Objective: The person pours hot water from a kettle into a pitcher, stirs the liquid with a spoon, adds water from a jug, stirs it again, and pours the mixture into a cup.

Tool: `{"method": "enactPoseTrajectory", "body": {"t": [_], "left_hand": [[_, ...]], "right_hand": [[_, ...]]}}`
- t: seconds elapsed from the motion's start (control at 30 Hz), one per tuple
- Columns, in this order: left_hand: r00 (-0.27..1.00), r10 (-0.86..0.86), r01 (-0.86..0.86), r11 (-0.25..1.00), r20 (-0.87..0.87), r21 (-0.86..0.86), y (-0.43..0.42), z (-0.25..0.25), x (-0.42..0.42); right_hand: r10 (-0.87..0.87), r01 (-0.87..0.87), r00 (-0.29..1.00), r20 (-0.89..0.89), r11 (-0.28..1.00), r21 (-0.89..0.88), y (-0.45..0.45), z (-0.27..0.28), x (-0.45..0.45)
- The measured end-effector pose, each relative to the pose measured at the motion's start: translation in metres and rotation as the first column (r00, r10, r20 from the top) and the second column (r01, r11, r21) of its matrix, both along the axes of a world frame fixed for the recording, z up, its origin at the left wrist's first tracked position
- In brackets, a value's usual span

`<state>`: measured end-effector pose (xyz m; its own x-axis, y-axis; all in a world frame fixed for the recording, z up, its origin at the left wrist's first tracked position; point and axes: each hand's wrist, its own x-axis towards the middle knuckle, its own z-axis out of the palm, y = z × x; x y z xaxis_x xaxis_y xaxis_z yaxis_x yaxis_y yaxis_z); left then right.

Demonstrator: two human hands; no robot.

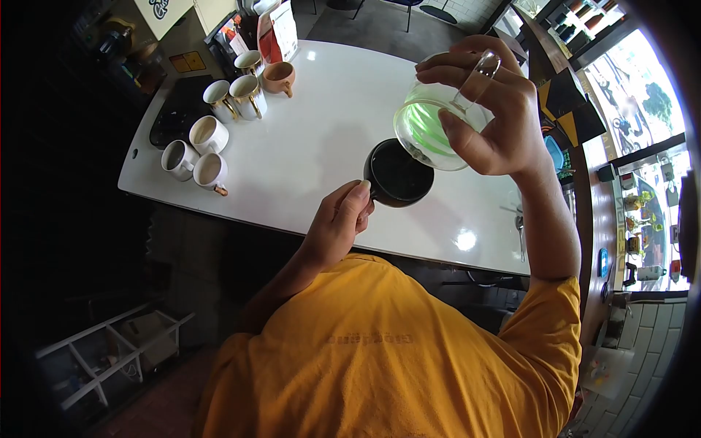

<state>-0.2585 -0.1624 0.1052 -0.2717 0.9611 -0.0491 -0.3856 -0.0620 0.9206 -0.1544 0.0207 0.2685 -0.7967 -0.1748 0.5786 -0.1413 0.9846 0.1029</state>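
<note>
A black cup (pixel 399 174) is held by its handle in my left hand (pixel 341 220), over the white table (pixel 292 157). My right hand (pixel 488 109) grips a clear glass jug (pixel 431 131) with a looped glass handle. The jug is tilted, its mouth toward the cup, and green liquid or a green tint shows inside it. Its rim overlaps the cup's right edge in view; whether they touch, I cannot tell. What is inside the black cup is too dark to make out.
Several white mugs (pixel 209 135) and a terracotta cup (pixel 279 77) stand at the table's left side, near a black tray (pixel 179 109). A red and white packet (pixel 277 33) is behind them. Spoons (pixel 520 226) lie at the right edge.
</note>
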Motion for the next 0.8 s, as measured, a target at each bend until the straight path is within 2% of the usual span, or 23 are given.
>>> {"method": "enactPoseTrajectory", "body": {"t": [0.37, 0.8], "left_hand": [[1.000, 0.004, -0.004, 1.000, -0.015, -0.020, -0.0008, 0.0020, 0.0000], [0.996, -0.022, 0.022, 1.000, 0.092, -0.001, -0.0022, -0.0052, -0.0043]], "right_hand": [[-0.001, 0.002, 1.000, -0.010, 1.000, 0.019, -0.0033, 0.0018, -0.0006], [-0.005, 0.005, 1.000, 0.016, 1.000, 0.002, -0.0016, -0.0029, -0.0045]]}}
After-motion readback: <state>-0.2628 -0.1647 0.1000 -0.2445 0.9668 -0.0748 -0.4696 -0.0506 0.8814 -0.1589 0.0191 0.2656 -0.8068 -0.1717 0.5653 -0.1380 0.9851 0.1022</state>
